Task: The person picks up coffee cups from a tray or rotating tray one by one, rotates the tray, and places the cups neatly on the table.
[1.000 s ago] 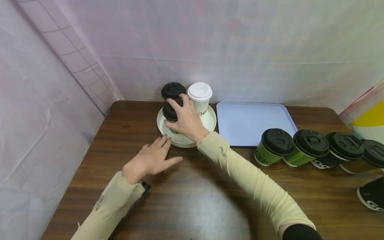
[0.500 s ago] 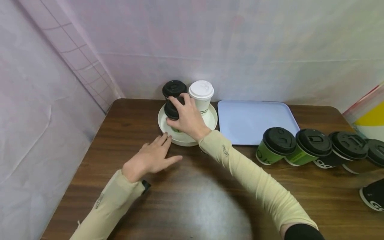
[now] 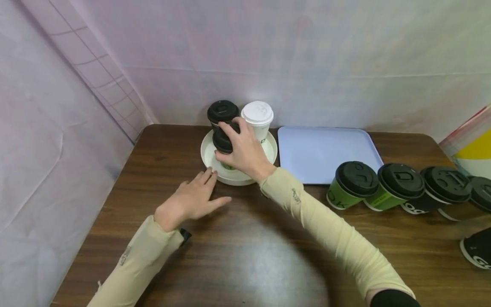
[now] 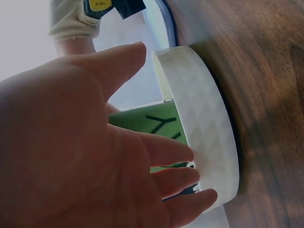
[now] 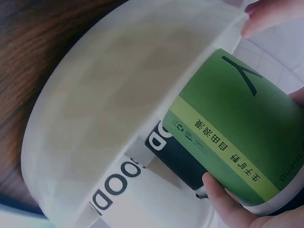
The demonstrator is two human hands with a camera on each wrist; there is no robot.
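Note:
My right hand (image 3: 245,150) grips a green paper coffee cup (image 5: 232,123) with a black lid, thumb on one side and fingers on the other. That cup is at the front of a round white tray (image 3: 234,181), low over it. Behind it on the tray stand a black-lidded dark cup (image 3: 222,111) and a white cup (image 3: 258,114) with a white lid. My left hand (image 3: 192,199) has its fingers extended, fingertips at the tray's near left rim; in the left wrist view they lie against the tray's side wall (image 4: 204,123).
A pale blue rectangular tray (image 3: 322,155) lies right of the round one. Several black-lidded cups, among them a green cup (image 3: 347,192), stand in a row at the right. Another dark cup (image 3: 477,249) is cut off at the right edge. A fabric wall (image 3: 291,55) rises behind the table.
My right hand and the green cup have shifted slightly right on the round tray. My left hand has stayed at the rim almost unmoved.

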